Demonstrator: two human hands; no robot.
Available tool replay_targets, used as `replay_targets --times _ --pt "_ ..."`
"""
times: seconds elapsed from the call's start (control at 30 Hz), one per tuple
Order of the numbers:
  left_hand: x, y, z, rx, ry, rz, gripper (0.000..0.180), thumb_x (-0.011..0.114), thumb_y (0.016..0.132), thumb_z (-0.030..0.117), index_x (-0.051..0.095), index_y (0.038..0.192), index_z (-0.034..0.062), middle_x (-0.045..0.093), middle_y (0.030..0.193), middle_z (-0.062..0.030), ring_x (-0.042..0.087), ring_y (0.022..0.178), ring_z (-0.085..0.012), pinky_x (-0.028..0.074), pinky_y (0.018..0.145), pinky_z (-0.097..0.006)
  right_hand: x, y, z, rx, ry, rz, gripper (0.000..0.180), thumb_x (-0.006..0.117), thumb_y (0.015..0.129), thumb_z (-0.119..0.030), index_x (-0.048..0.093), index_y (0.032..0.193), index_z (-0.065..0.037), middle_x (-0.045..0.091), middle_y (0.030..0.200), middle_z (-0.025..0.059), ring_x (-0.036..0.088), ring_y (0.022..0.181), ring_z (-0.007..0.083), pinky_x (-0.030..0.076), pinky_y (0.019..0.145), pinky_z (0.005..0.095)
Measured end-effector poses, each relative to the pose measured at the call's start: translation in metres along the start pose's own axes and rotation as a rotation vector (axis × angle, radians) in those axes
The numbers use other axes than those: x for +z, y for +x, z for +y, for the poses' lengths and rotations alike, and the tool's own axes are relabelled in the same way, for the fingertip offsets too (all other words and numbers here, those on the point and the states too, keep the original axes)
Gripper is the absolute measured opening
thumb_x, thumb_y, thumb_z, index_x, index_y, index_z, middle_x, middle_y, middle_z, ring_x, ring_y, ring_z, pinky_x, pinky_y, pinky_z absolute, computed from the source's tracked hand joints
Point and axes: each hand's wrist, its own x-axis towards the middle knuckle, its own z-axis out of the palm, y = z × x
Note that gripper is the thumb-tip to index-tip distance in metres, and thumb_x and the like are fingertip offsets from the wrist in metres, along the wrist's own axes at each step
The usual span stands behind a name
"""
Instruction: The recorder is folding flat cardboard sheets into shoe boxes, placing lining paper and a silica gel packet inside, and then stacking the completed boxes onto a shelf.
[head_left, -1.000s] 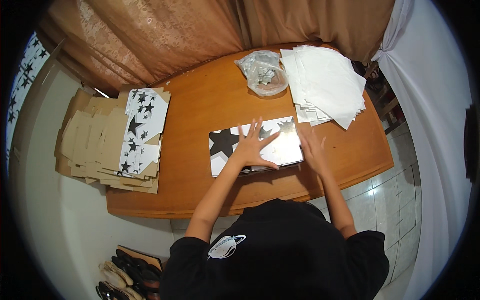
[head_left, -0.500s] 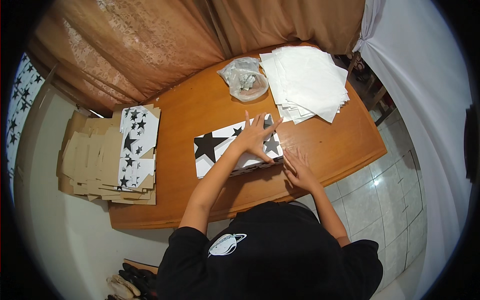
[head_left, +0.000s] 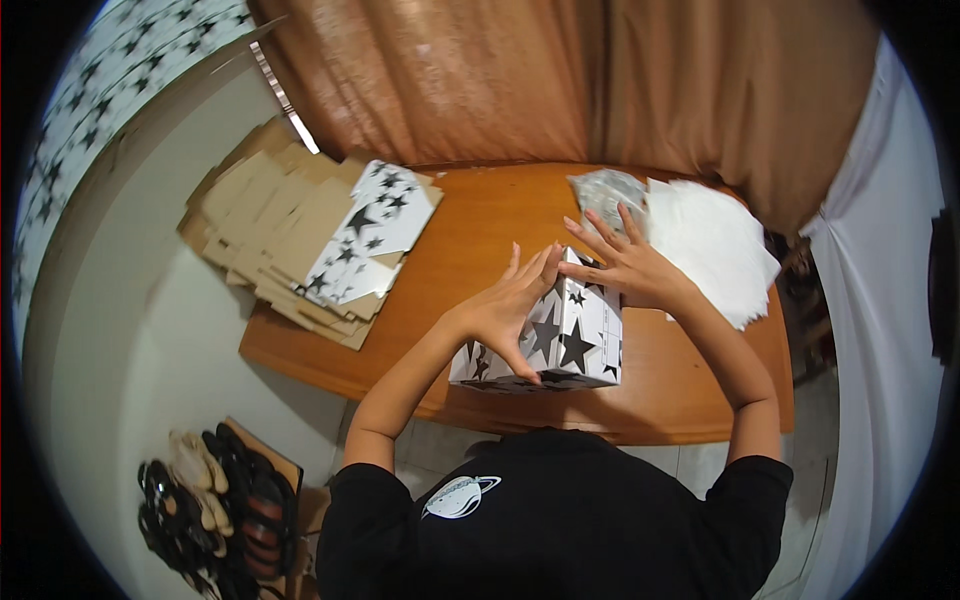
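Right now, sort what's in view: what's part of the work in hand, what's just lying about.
In hand: star-printed box, left hand, right hand.

Lying about: flat cardboard stack, white sheets, clear bag, shoes.

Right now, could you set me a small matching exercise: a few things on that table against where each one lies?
Things:
1. star-printed box
2. stack of flat cardboard sheets
3. pile of white paper
4. clear plastic bag

Places:
A. far side of the table, just left of the white pile
B. hanging over the table's left end
C. between both hands, near the front edge
D. at the table's right end

Pairs: 1-C, 2-B, 3-D, 4-A
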Motion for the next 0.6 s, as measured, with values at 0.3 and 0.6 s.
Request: replay_targets --times 0.3,0.6 --pt "-0.092 -0.136 0.080 -0.282 0.020 0.097 0.149 0.078 0.037 0.063 -0.016 0.138 0.0071 0.002 0.146 -0.0209 0.007 0.135 -0.0343 0.000 0.099 -0.063 -0.047 0.126 -0.077 -0.510 0.121 0.174 0.065 0.057 0.069 -0.009 0.035 0.130 -0.009 0.033 0.138 0.0095 0.028 0.131 0.0196 0.005 0.107 0.0558" --pt "-0.184 -0.293 0.250 -0.576 0.564 0.476 0.086 0.077 0.058 0.033 0.038 0.133 0.0163 0.052 0.123 -0.0026 0.043 0.119 -0.0241 0.015 0.103 -0.056 -0.088 0.247 -0.200 -0.483 0.256 0.957 0.062 0.068 0.061 -0.016 0.046 0.119 -0.010 0.046 0.115 0.0069 0.042 0.113 0.0226 0.018 0.106 0.0524"
